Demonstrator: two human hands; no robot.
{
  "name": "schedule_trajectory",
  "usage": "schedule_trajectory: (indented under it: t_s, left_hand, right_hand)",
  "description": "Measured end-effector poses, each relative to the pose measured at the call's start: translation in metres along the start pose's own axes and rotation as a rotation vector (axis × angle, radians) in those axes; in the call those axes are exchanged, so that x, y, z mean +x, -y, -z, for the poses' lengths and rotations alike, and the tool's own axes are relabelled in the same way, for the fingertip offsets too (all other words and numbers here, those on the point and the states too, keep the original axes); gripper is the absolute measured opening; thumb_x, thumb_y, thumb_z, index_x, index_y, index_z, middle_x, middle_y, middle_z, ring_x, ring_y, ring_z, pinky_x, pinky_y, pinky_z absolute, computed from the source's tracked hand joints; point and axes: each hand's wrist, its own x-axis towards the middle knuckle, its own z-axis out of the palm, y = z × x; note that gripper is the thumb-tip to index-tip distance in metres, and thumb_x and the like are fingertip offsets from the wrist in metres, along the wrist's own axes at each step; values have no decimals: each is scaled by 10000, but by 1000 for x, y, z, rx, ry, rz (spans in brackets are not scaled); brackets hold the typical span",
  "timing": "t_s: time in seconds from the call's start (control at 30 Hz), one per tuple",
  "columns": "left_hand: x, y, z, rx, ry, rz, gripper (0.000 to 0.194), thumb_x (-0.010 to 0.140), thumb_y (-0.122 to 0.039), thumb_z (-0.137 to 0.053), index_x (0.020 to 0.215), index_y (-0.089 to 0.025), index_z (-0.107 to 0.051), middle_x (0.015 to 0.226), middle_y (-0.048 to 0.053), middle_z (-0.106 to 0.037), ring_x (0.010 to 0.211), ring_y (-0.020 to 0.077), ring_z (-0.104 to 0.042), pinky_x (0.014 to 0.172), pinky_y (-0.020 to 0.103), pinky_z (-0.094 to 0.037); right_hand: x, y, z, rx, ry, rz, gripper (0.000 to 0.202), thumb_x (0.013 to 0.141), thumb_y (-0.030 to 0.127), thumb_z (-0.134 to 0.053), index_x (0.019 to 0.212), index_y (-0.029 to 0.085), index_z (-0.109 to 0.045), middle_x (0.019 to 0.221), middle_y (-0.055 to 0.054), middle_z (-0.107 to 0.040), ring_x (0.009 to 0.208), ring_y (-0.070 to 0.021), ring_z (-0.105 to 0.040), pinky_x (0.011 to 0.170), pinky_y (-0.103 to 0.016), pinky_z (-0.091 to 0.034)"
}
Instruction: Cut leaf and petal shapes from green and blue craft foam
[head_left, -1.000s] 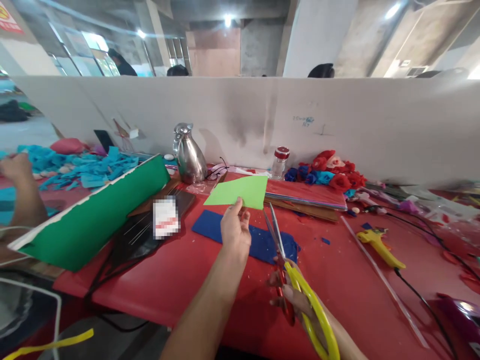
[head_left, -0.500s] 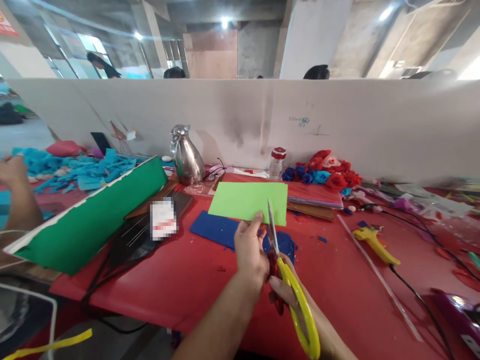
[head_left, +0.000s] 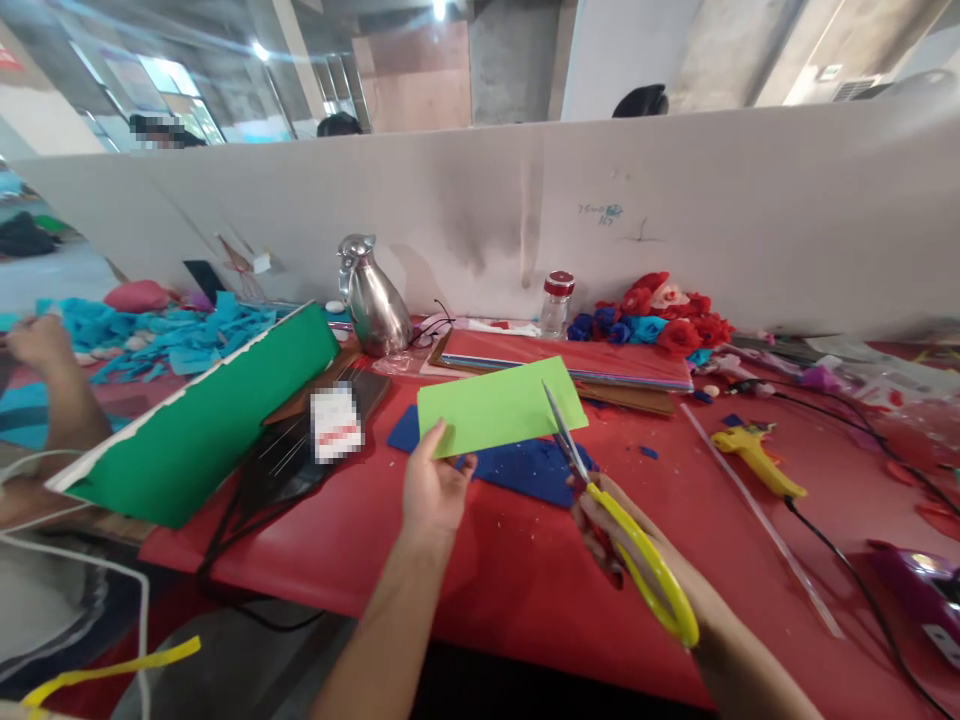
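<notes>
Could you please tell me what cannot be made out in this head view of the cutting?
- Right hand: fingers hidden behind the scissors handles.
- Scissor tips: against the light green sheet, so whether they have bitten in is unclear.
- Card on the dark tray: print blurred.
- Purple device: cut off by the right edge.

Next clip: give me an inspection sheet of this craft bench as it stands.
Surface: red table, flecked with paper scraps.
Job's things: light green sheet, lifted above blue sheet; yellow-handled scissors, blades at its right edge.
Clutter: green roll, steel jug, jar, paper flowers, glue gun, paper stack.
Hands: left hand pinches the sheet's corner; right hand grips the scissors.
Cables: black cord from the glue gun.
Surroundings: white partition; a co-worker's arm at left.
</notes>
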Motion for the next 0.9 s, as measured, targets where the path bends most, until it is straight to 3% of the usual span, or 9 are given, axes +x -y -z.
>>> schedule_trajectory:
  t_s: [0.07,0.2,0.43,0.53,0.6,0.67,0.73,0.9]
  left_hand:
    - [5,-16,10,120,62,3,188,635,-148,-738,807,-185,-670,834,12,-725,642,117,-642,518,217,-455]
    - [6,-35,26,381,270,76,370,511,-84,-805,868,-134,-719,835,84,-750,752,203,-700,694,286,-543]
    - [14,-55,34,611,264,103,310,499,-209,-877,764,-136,-733,795,140,-752,660,237,-695,611,314,-543]
    - [20,-57,32,604,262,81,325,468,-156,-882,753,-130,-728,802,131,-753,669,221,-694,625,296,-546]
    - [22,-50,28,464,175,-15,294,491,-139,-867,742,-126,-716,808,111,-752,684,197,-691,630,276,-546]
    - [22,-36,23,319,68,-94,242,536,-122,-839,731,-137,-698,772,68,-743,644,155,-673,579,241,-524]
    - [20,-19,17,218,28,-80,202,590,-100,-804,740,-153,-681,763,37,-734,636,132,-668,569,226,-519]
    - [13,18,3,77,-18,38,150,677,-47,-740,736,-156,-656,764,23,-725,656,115,-677,605,214,-538]
  right_hand:
    - [-1,8,9,-26,-11,10,540,679,645,-717,992,244,-535,585,89,-441,430,-55,-328,379,-167,-224]
    - [-4,16,20,-42,-56,-2,526,648,623,-752,953,239,-560,575,80,-450,457,-71,-349,408,-182,-260]
    - [-11,10,36,-47,-99,-31,634,570,549,-825,1106,275,-623,737,22,-585,521,-100,-444,453,-223,-352]
    - [-14,9,44,-103,-62,-60,537,653,530,-791,1109,300,-625,763,20,-597,545,-106,-469,467,-218,-381]
    - [-19,8,44,-53,49,-92,431,711,560,-733,1025,279,-643,718,13,-590,511,-114,-470,447,-232,-396]
    - [-27,5,36,31,145,-121,471,687,660,-684,920,252,-655,678,-12,-594,491,-143,-499,437,-273,-428]
    - [-37,-3,22,96,184,-147,541,645,733,-651,861,237,-657,681,-38,-613,512,-170,-542,473,-311,-463]
    - [-54,-34,-14,375,272,-206,532,728,661,-640,1062,248,-614,728,-22,-627,487,-126,-531,467,-256,-421]
